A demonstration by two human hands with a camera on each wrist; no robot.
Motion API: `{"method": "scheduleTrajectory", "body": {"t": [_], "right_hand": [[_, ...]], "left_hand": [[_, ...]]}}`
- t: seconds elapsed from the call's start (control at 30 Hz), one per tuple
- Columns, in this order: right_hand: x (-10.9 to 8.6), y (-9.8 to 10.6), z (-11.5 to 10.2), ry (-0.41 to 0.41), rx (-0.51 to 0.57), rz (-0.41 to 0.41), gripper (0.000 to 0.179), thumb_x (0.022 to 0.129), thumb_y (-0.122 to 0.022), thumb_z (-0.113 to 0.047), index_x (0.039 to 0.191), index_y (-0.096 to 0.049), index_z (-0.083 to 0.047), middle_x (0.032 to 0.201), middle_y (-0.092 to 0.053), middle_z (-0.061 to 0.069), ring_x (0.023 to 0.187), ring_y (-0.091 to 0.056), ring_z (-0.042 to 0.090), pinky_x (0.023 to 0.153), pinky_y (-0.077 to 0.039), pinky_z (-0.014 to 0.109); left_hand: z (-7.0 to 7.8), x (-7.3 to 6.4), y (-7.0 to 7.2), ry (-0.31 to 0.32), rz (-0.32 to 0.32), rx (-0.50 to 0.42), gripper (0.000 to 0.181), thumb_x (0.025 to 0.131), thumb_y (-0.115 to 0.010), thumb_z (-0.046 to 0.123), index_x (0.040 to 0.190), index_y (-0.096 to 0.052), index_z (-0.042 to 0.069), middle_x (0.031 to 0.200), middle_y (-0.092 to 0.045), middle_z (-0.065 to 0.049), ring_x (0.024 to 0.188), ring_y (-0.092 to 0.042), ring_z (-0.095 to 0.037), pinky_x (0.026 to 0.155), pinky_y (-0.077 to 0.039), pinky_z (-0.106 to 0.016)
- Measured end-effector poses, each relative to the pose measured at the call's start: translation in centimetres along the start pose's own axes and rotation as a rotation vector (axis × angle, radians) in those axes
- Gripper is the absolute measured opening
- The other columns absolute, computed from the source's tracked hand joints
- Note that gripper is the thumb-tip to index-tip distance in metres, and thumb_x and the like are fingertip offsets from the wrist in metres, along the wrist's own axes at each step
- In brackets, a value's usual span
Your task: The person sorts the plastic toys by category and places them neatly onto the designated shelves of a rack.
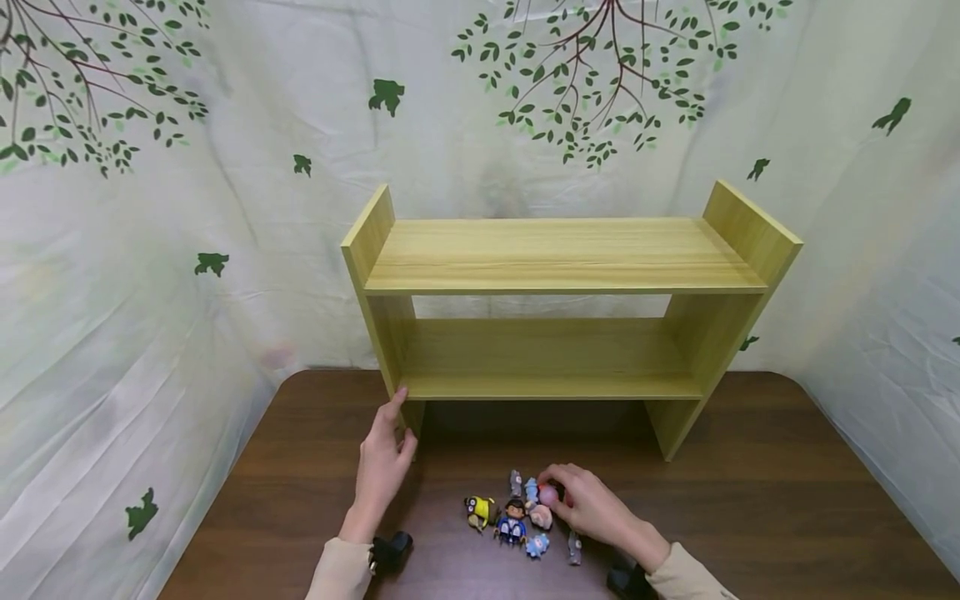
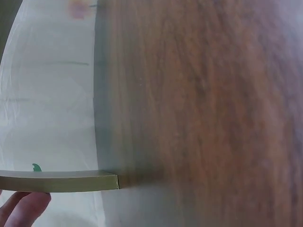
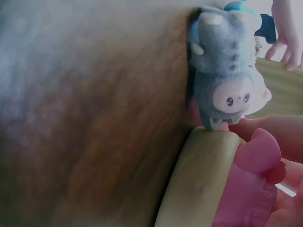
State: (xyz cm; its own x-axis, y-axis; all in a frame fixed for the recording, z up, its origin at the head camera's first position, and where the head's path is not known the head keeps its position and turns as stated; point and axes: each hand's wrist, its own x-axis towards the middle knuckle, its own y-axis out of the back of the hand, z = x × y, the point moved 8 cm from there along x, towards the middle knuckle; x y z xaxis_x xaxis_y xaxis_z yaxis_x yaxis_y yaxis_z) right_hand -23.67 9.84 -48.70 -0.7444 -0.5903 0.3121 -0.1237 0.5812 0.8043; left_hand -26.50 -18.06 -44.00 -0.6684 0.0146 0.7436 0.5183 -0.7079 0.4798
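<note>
My left hand (image 1: 381, 458) rests at the left side panel of a light-wood shelf (image 1: 555, 388); its fingertips touch near the lower board's corner. In the left wrist view a fingertip (image 2: 32, 207) lies against the panel (image 2: 71, 182). My right hand (image 1: 596, 504) holds a pink toy figure (image 1: 549, 495), its fingers around the side. That figure has a tan base (image 3: 201, 175) in the right wrist view, where a grey toy figure (image 3: 222, 56) with a white face lies touching or very close to it.
Around the right hand lie a yellow-and-black figure (image 1: 480, 510), a dark-haired figure in blue (image 1: 512, 525), a light-blue figure (image 1: 537, 546) and a grey figure (image 1: 574, 548). They lie on a brown table (image 1: 285, 500) before the shelf. White cloth with leaf prints (image 1: 262, 125) hangs behind.
</note>
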Motion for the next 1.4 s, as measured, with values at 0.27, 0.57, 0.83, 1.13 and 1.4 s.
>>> {"method": "scheduleTrajectory", "body": {"t": [0.27, 0.57, 0.83, 1.13, 1.4], "right_hand": [[0.0, 0.3, -0.1, 0.021, 0.114, 0.032, 0.023, 0.081, -0.069, 0.004, 0.101, -0.061, -0.004, 0.092, -0.06, 0.002, 0.065, -0.049, 0.005, 0.057, -0.043, 0.02], [0.2, 1.0, -0.3, 0.011, 0.18, 0.075, 0.027, 0.079, -0.069, 0.007, 0.102, -0.061, -0.005, 0.094, -0.061, 0.002, 0.076, -0.057, 0.01, 0.062, -0.049, 0.025], [0.7, 1.8, -1.1, 0.033, 0.304, 0.097, 0.027, 0.083, -0.068, 0.005, 0.107, -0.06, -0.003, 0.1, -0.063, 0.005, 0.084, -0.064, 0.018, 0.068, -0.053, 0.027], [1.2, 3.4, -2.7, 0.035, 0.416, 0.172, 0.028, 0.084, -0.069, 0.001, 0.109, -0.058, -0.006, 0.1, -0.064, 0.01, 0.081, -0.064, 0.02, 0.065, -0.054, 0.029], [1.7, 4.2, -3.6, 0.017, 0.514, 0.167, 0.026, 0.086, -0.067, 0.001, 0.11, -0.057, -0.006, 0.106, -0.063, 0.012, 0.089, -0.065, 0.027, 0.073, -0.054, 0.036]], "left_hand": [[-0.1, 0.0, -0.1, 0.001, 0.009, 0.024, 0.085, 0.073, -0.059, -0.02, 0.145, -0.038, 0.021, 0.106, -0.055, -0.011, 0.052, -0.026, 0.0, 0.045, -0.032, -0.022], [-0.3, -0.1, -0.2, -0.003, 0.009, 0.035, 0.086, 0.074, -0.058, -0.019, 0.145, -0.036, 0.023, 0.104, -0.054, -0.01, 0.051, -0.026, 0.002, 0.044, -0.031, -0.022], [-0.4, -0.1, -0.2, 0.001, 0.008, 0.037, 0.085, 0.073, -0.059, -0.019, 0.144, -0.037, 0.024, 0.106, -0.055, -0.011, 0.051, -0.026, 0.003, 0.044, -0.032, -0.022], [-0.4, 0.0, -0.3, 0.015, 0.011, 0.031, 0.085, 0.073, -0.059, -0.018, 0.144, -0.038, 0.024, 0.102, -0.055, -0.011, 0.049, -0.027, 0.004, 0.044, -0.032, -0.022], [-0.5, 0.0, -0.4, 0.016, 0.011, 0.02, 0.085, 0.073, -0.059, -0.019, 0.145, -0.038, 0.024, 0.102, -0.055, -0.012, 0.049, -0.025, 0.005, 0.043, -0.032, -0.022]]}}
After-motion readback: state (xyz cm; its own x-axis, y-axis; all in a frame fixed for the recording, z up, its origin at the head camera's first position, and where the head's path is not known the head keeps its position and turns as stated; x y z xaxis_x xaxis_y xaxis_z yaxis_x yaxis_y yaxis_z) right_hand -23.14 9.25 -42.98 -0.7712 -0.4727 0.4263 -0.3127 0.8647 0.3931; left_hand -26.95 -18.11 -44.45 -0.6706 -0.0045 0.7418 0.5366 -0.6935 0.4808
